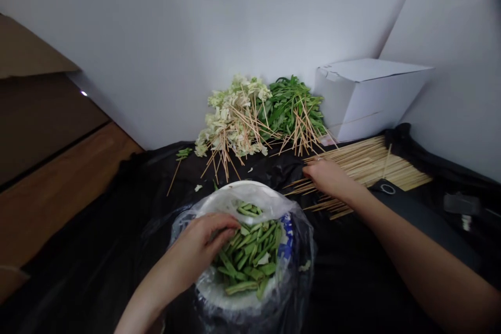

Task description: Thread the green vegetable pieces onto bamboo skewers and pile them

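Observation:
My left hand [211,235] reaches over a plastic-lined bucket [288,237] of cut green beans [250,255]. Its thumb and fingers are drawn together beside the fold of the clear plastic bag [260,201], and I cannot make out what they hold. Off to the right, my right hand [323,173] is closed at the near left ends of a spread of bamboo skewers [364,159], with its fingertips on a skewer. One finished skewer of green bean pieces [183,153] lies alone on the black plastic sheet [144,209].
Against the wall lie skewered cabbage pieces [230,112] and skewered leafy greens [291,107], sticks pointing toward me. A white box [376,96] stands behind the skewers. A dark pad with a ring [387,188] is under my right forearm. A cardboard box [35,99] is at left.

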A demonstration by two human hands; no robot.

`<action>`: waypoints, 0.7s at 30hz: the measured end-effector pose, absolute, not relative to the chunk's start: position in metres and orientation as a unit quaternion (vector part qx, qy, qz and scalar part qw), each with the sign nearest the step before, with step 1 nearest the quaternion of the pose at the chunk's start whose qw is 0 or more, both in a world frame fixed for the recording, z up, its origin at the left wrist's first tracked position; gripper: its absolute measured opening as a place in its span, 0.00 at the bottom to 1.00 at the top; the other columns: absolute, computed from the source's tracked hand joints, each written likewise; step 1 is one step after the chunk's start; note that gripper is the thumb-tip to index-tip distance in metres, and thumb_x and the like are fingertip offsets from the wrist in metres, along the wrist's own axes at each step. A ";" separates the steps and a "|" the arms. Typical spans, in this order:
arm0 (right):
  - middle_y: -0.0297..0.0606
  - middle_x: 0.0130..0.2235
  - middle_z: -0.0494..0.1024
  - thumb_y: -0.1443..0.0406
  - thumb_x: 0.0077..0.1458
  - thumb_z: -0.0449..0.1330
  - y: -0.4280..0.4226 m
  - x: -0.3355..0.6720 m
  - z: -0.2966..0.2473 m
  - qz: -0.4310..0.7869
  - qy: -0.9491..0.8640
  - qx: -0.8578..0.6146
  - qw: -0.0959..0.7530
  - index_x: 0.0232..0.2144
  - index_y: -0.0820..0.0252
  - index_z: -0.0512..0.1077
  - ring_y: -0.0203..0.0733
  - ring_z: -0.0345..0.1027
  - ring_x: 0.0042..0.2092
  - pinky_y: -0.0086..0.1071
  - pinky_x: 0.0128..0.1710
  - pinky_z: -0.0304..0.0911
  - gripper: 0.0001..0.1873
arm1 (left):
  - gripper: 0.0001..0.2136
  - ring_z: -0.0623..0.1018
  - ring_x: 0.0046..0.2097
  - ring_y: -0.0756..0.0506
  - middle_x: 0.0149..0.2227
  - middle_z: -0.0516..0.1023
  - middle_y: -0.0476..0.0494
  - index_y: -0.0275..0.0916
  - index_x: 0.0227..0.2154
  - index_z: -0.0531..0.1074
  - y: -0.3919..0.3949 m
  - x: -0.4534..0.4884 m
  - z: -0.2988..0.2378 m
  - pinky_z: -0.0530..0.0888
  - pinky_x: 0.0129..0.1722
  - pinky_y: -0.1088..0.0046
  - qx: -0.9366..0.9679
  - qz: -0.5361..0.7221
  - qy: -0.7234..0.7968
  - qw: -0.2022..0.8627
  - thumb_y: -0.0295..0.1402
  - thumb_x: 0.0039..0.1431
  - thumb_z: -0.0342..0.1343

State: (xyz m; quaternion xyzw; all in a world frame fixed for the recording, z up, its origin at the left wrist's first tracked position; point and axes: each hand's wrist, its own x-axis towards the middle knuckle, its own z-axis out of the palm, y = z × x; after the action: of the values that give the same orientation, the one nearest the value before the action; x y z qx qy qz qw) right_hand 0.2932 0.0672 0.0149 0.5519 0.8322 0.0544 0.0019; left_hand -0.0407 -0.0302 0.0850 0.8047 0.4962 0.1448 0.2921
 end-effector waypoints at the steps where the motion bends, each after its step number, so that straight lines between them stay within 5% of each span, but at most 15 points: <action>1: 0.50 0.35 0.79 0.74 0.55 0.51 0.067 0.293 0.015 0.058 0.832 0.552 -0.001 0.34 0.64 0.76 0.47 0.72 0.38 0.35 0.38 0.58 0.13 | 0.13 0.79 0.49 0.41 0.48 0.81 0.42 0.44 0.46 0.78 -0.029 -0.040 0.082 0.72 0.51 0.64 0.802 0.167 0.507 0.268 0.34 0.63 0.52; 5: 0.46 0.31 0.78 0.72 0.56 0.51 0.065 0.292 0.017 0.083 0.833 0.545 -0.036 0.32 0.62 0.75 0.45 0.71 0.34 0.35 0.36 0.57 0.13 | 0.17 0.78 0.50 0.39 0.50 0.80 0.39 0.41 0.52 0.74 -0.030 -0.035 0.073 0.73 0.50 0.61 0.784 0.244 0.534 0.202 0.31 0.63 0.50; 12: 0.43 0.39 0.78 0.71 0.63 0.46 0.053 0.279 0.034 0.159 0.816 0.525 -0.181 0.41 0.63 0.71 0.44 0.70 0.42 0.37 0.45 0.55 0.14 | 0.10 0.79 0.37 0.45 0.34 0.82 0.46 0.40 0.32 0.78 -0.036 -0.027 0.071 0.74 0.39 0.68 0.809 0.254 0.493 0.195 0.22 0.57 0.53; 17: 0.41 0.36 0.77 0.72 0.61 0.50 0.033 0.263 0.046 0.264 0.789 0.381 -0.403 0.45 0.64 0.70 0.42 0.69 0.38 0.36 0.43 0.60 0.12 | 0.18 0.77 0.46 0.42 0.43 0.83 0.43 0.41 0.40 0.80 -0.025 -0.019 0.060 0.74 0.47 0.62 0.861 0.246 0.429 0.117 0.18 0.59 0.47; 21: 0.42 0.34 0.76 0.76 0.58 0.53 0.019 0.250 0.047 0.272 0.804 0.304 -0.431 0.48 0.67 0.69 0.41 0.68 0.36 0.34 0.36 0.62 0.15 | 0.13 0.75 0.43 0.39 0.38 0.82 0.40 0.39 0.40 0.80 -0.018 -0.009 0.057 0.74 0.45 0.60 0.879 0.195 0.433 0.029 0.22 0.61 0.51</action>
State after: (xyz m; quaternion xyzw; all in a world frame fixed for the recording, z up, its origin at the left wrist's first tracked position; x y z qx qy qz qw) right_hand 0.2496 0.0189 0.0472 0.3044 0.8045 0.2724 -0.4313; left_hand -0.0094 -0.0180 0.0570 0.8794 0.4332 0.1954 0.0293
